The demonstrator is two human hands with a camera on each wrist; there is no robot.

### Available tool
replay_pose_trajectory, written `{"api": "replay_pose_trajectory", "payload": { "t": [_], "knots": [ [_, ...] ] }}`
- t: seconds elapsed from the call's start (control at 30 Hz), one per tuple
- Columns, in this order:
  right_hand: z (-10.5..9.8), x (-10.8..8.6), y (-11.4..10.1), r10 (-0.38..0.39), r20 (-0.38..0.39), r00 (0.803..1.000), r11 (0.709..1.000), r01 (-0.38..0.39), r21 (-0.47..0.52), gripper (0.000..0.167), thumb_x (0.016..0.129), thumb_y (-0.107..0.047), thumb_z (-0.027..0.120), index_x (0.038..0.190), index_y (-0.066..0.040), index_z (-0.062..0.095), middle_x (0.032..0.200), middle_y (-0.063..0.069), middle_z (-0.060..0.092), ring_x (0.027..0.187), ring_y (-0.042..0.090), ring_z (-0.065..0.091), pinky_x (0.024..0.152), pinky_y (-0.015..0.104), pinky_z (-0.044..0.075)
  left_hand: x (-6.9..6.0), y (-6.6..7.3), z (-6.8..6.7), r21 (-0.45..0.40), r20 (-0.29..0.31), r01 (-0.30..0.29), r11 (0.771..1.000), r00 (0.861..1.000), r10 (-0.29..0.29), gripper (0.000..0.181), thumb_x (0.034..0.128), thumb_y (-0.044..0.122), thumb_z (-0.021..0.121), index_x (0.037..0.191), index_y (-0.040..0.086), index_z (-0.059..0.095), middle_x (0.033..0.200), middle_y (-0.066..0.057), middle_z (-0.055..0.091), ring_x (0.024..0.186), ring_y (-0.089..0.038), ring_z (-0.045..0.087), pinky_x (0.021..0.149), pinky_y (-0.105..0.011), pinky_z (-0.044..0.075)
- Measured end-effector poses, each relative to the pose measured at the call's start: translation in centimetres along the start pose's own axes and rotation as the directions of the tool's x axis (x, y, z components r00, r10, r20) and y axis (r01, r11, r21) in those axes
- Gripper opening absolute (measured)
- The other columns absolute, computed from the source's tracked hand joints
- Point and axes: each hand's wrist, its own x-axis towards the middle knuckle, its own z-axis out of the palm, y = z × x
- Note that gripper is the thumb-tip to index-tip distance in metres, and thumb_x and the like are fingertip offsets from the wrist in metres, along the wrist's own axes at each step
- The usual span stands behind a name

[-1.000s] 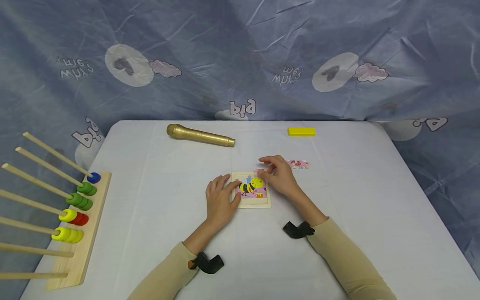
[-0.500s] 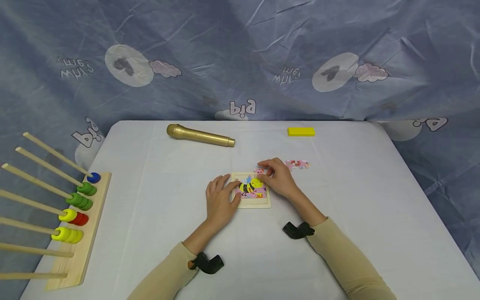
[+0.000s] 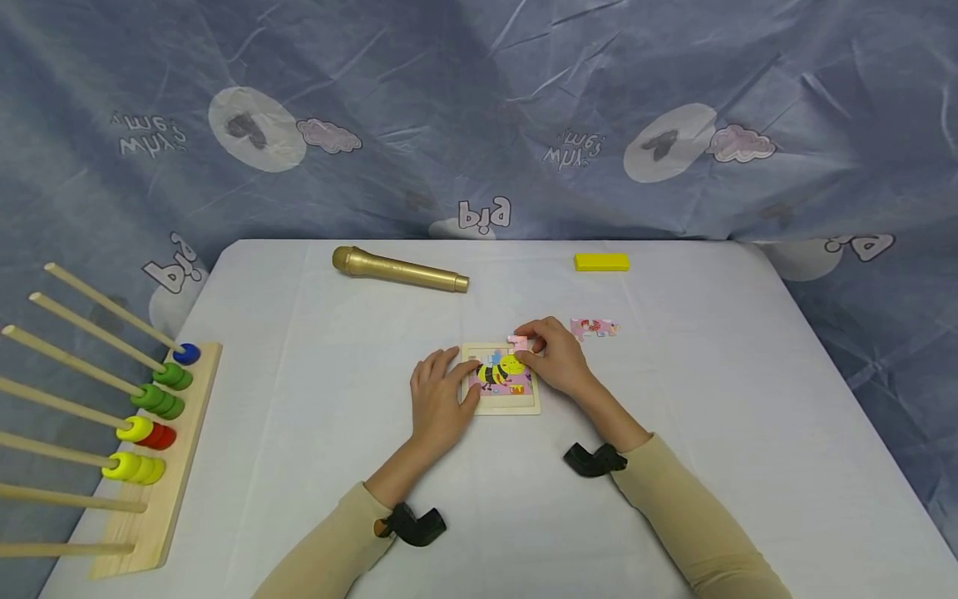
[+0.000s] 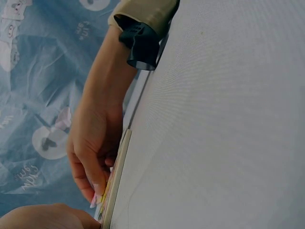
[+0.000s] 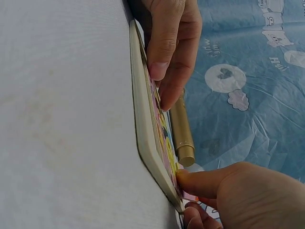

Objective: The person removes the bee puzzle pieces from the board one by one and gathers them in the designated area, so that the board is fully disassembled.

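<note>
Across the white surface [image 3: 299, 408], the work centres on a square puzzle board [image 3: 503, 411], which lies between the two hands. Much of its bee picture [image 3: 492, 376] looks laid: the striped body, the yellow head and pink ground show inside the rim. Along the board's far side, pale wood seems to show, so I judge the far row is what is left to fill; the fingers and small scale keep me from counting gaps.

At the board's left side, the left hand [image 3: 440, 401] rests with fingers spread, thumb and forefinger touching it and gripping no piece. By the board's far right corner, the right hand [image 3: 561, 358] pinches a pink piece [image 3: 517, 340] between thumb and fingers; it juts past the far rim and appears not yet seated.

Beyond the board to the right, apart from it, lie loose pieces [image 3: 595, 328], too small to count surely. Judging by these, more than half is done, with the held piece and the loose ones outstanding. Farther beyond the board, a gold microphone [image 3: 400, 270] and a yellow block [image 3: 601, 263] seem uninvolved.
</note>
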Motion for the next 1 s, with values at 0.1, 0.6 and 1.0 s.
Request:
{"api": "replay_pose_trajectory", "payload": {
  "t": [0.1,0.6,1.0],
  "knots": [
    [0.0,0.0,0.0,-0.018,-0.009,1.0,0.999,0.018,0.026,0.025,0.085,-0.008,0.073,0.109,-0.005,0.068,0.091,0.011,0.057,0.075,0.019,0.05,0.066,0.027,0.038,0.0,0.1,0.0,0.001,0.004,0.003,1.0,1.0,-0.003,0.031,0.0874,0.019,0.067,0.118,0.014,0.071,0.139,-0.014,0.054,0.134,-0.034,0.039,0.113,-0.058,0.021],
    [-0.5,0.0,-0.1,0.061,-0.056,0.997,0.949,-0.04,0.313,0.014,0.092,-0.002,0.06,0.104,-0.004,0.067,0.092,0.013,0.061,0.082,0.02,0.052,0.072,0.023,0.043,0.0,0.0,0.0,-0.001,-0.008,-0.002,1.0,1.0,0.002,0.031,0.0862,0.018,0.068,0.117,0.014,0.071,0.138,-0.014,0.054,0.133,-0.035,0.039,0.112,-0.058,0.021],
    [-5.4,-0.9,-1.6,0.111,-0.151,0.982,0.92,-0.044,0.389,0.022,0.094,-0.002,0.06,0.113,0.006,0.065,0.095,0.022,0.063,0.073,0.026,0.057,0.061,0.021,0.049,0.0,-0.1,0.0,-0.008,0.007,0.005,1.0,1.0,-0.005,0.032,0.0871,0.019,0.068,0.119,0.014,0.07,0.14,-0.013,0.053,0.135,-0.034,0.038,0.113,-0.058,0.019]
  ]
}}
